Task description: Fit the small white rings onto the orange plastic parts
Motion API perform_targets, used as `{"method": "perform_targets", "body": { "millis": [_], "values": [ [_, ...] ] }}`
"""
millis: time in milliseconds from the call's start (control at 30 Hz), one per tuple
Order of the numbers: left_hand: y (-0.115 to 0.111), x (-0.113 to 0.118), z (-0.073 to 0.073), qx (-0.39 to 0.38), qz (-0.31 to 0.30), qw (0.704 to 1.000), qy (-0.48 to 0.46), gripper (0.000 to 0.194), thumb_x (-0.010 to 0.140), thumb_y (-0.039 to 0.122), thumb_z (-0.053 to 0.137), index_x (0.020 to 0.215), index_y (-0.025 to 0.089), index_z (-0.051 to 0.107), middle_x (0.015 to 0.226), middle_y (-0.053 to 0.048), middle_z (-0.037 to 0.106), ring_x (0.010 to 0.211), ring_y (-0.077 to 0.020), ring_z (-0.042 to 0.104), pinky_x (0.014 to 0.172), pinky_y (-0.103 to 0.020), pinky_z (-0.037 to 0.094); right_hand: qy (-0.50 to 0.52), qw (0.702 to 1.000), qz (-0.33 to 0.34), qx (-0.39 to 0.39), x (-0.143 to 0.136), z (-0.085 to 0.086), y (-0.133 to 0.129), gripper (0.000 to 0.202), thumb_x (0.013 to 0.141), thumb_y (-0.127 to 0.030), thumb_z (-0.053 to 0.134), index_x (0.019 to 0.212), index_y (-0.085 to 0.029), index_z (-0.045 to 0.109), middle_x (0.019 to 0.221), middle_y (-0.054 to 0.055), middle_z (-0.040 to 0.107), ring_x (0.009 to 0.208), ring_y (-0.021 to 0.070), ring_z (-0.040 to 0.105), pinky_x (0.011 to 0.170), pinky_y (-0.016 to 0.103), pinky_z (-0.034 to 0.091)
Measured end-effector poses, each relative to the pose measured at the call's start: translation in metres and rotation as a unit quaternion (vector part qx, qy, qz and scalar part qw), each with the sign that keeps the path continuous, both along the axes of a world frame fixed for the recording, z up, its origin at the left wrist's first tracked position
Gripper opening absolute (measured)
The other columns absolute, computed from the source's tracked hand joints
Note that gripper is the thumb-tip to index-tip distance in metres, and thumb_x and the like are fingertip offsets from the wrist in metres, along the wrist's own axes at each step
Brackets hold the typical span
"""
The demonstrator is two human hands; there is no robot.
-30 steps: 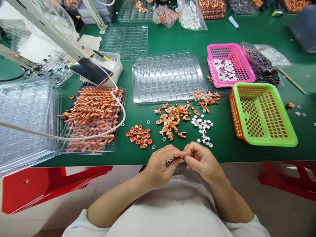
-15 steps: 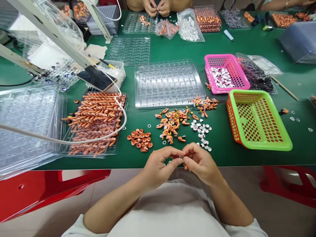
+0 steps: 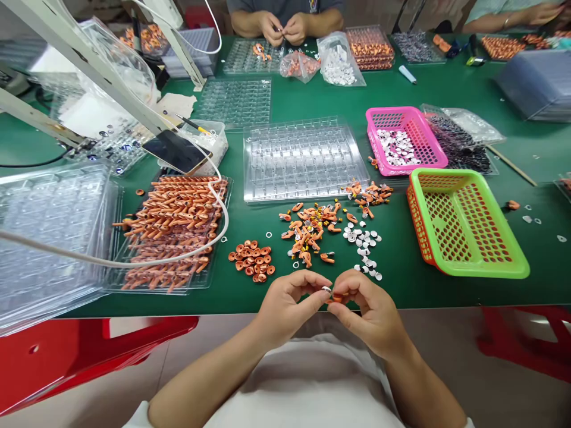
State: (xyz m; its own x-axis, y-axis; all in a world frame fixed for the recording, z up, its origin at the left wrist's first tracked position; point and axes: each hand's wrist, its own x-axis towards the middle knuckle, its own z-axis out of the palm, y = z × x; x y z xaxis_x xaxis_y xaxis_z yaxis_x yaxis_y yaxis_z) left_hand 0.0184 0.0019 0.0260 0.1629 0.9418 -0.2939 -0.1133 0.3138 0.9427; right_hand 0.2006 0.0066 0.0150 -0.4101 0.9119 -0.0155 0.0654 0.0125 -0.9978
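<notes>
My left hand point(image 3: 288, 306) pinches a small white disc point(image 3: 326, 289) between thumb and forefinger. Close beside it, my right hand point(image 3: 372, 312) is closed on a small orange plastic part point(image 3: 339, 297), partly covered by the fingers. Both hands hover at the table's near edge, fingertips almost touching. Just beyond them lie a pile of orange parts with yellow and dark bits point(image 3: 312, 229), loose white discs point(image 3: 364, 241) and a cluster of orange cup-shaped pieces point(image 3: 252, 260).
A clear moulded tray point(image 3: 303, 160) lies ahead. On the right stand a pink basket point(image 3: 439, 151) holding white pieces and a green basket point(image 3: 504, 261). Trays of orange parts point(image 3: 178, 208), a phone point(image 3: 176, 150) and a white cable point(image 3: 225, 220) are left. A co-worker's hands point(image 3: 285, 27) are opposite.
My fingertips have parted a little, and the white disc and orange part now show between them. The camera view has shifted slightly, so the table appears lower.
</notes>
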Motion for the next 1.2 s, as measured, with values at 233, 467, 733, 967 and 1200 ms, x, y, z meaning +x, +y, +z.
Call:
{"method": "perform_targets", "body": {
  "millis": [233,467,733,967,1200],
  "values": [
    [-0.0004,0.0015,0.0003,0.031,0.002,0.997,0.073,0.007,0.079,0.021,0.067,0.080,0.014,0.067,0.076,-0.005,0.068,0.072,-0.0153,0.064,0.068,-0.025,0.054,-0.042,0.999,-0.006,0.026,-0.0006,0.0011,-0.0006,0.009,0.088,-0.019,0.063,0.094,-0.024,0.058,0.089,0.002,0.059,0.076,0.0152,0.059,0.067,0.027,0.053],
    [0.0007,0.0030,-0.0051,0.035,0.004,0.996,0.084,0.011,0.079,0.022,0.065,0.086,0.014,0.068,0.079,-0.006,0.069,0.073,-0.0162,0.065,0.067,-0.025,0.054,-0.071,0.995,0.005,0.066,-0.0012,0.0022,0.0014,0.010,0.088,-0.018,0.059,0.097,-0.023,0.061,0.089,0.004,0.061,0.072,0.0149,0.059,0.062,0.026,0.051],
    [0.0012,0.0016,-0.0071,0.019,-0.016,0.997,0.076,0.010,0.079,0.023,0.065,0.080,0.014,0.070,0.076,-0.006,0.071,0.070,-0.0175,0.067,0.064,-0.026,0.056,-0.100,0.990,0.023,0.096,-0.0007,0.0046,0.0040,0.013,0.087,-0.014,0.059,0.095,-0.024,0.058,0.086,0.002,0.057,0.067,0.0136,0.057,0.062,0.027,0.050],
    [0.0006,0.0035,-0.0073,0.005,0.004,0.996,0.089,0.010,0.076,0.021,0.064,0.075,0.014,0.070,0.070,-0.005,0.071,0.064,-0.0161,0.066,0.061,-0.025,0.056,-0.101,0.987,0.015,0.126,-0.0044,0.0016,0.0027,0.017,0.087,-0.011,0.058,0.097,-0.025,0.054,0.086,0.001,0.057,0.068,0.0136,0.057,0.062,0.027,0.050],
    [-0.0002,0.0033,-0.0069,0.018,0.014,0.994,0.105,0.010,0.074,0.018,0.063,0.071,0.014,0.072,0.069,-0.005,0.073,0.063,-0.0165,0.068,0.059,-0.024,0.057,-0.096,0.987,0.010,0.129,-0.0066,-0.0014,-0.0001,0.017,0.088,-0.012,0.056,0.098,-0.025,0.053,0.085,0.002,0.058,0.070,0.0154,0.058,0.062,0.028,0.051]
  ]
}}
